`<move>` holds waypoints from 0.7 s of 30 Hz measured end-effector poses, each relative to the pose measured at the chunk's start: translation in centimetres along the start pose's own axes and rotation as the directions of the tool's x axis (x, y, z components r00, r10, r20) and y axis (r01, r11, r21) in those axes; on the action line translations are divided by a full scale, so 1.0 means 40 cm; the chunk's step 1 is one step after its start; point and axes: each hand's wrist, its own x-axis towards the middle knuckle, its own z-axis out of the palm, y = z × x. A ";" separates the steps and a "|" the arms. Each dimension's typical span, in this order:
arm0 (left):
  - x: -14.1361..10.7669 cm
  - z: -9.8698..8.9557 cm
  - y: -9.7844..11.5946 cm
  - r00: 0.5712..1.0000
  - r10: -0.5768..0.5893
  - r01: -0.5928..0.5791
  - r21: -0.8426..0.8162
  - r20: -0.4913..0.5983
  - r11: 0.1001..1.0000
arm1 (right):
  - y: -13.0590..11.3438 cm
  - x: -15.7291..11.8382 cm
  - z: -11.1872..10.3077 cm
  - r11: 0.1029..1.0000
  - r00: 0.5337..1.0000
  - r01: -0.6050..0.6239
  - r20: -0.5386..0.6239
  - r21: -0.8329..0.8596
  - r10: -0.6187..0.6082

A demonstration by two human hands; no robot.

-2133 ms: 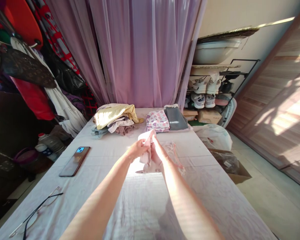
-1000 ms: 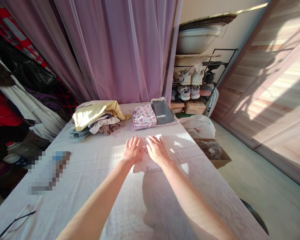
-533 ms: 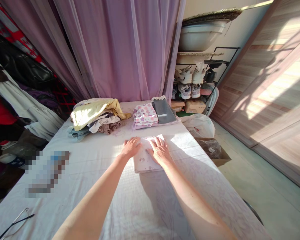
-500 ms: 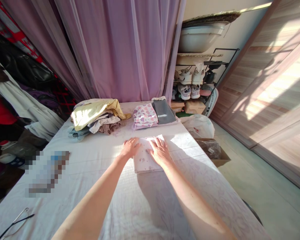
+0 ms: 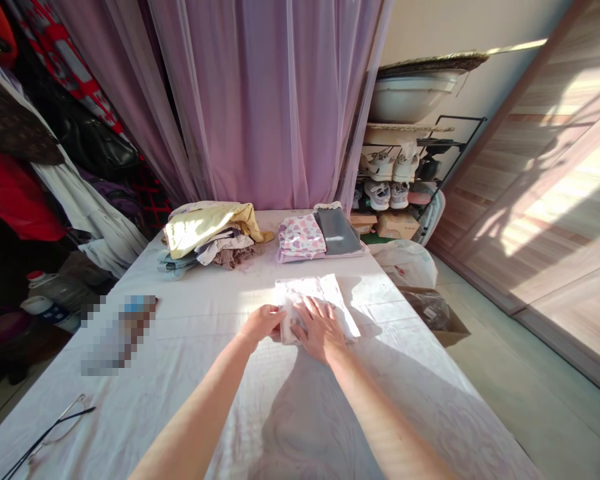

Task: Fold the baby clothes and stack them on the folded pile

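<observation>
A pale pink-white patterned cloth garment (image 5: 314, 291) lies folded on the table, its near part bunched under my hands. My left hand (image 5: 261, 326) curls at the cloth's near left edge, fingertips pinching the fabric. My right hand (image 5: 320, 330) rests flat on top of the cloth, fingers spread. Beyond them sit a loose pile of clothes (image 5: 213, 238), with a yellow garment on top, and a folded heart-print garment (image 5: 301, 238) beside a folded grey garment (image 5: 337, 231).
A table sheet (image 5: 130, 407) covers the table. A pixelated object (image 5: 119, 335) and eyeglasses (image 5: 50, 433) lie left of my arms. Off the right edge stand a white plastic bag (image 5: 407, 263) and a cardboard box (image 5: 430, 313). A shoe rack (image 5: 390, 180) stands behind.
The cloth has gone from a compact rectangle to a wider, longer shape. Both hands have slid to its near part, and the view has shifted slightly.
</observation>
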 end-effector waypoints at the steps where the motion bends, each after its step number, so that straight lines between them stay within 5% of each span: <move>1: -0.004 0.008 0.001 1.000 0.007 -0.006 -0.054 0.018 0.999 | -0.002 0.003 -0.006 1.000 1.000 -0.005 -0.002 0.018 0.005; 5: -0.015 0.042 0.003 0.999 0.041 -0.044 -0.139 -0.029 0.989 | -0.006 0.024 -0.055 0.954 0.990 -0.124 -0.034 0.271 0.138; 8: -0.024 0.065 0.025 0.990 0.107 -0.120 -0.155 -0.092 0.981 | -0.006 0.048 -0.116 0.843 0.955 -0.256 -0.012 0.472 0.296; 11: -0.044 0.090 0.079 0.966 0.239 -0.251 -0.129 -0.099 0.959 | -0.008 0.065 -0.185 0.662 0.940 -0.321 0.143 0.677 0.309; 15: -0.081 0.133 0.158 0.906 0.422 -0.424 0.037 0.042 0.905 | -0.005 0.068 -0.251 0.272 0.893 -0.407 0.317 0.872 0.320; 18: -0.097 0.147 0.177 0.839 0.492 -0.495 -0.047 0.232 0.868 | 0.017 0.062 -0.271 0.192 0.854 -0.427 0.324 0.884 0.407; 21: -0.087 0.109 0.149 0.825 0.511 -0.491 -0.141 0.241 0.859 | 0.057 0.055 -0.280 0.121 0.826 -0.403 0.304 0.907 0.474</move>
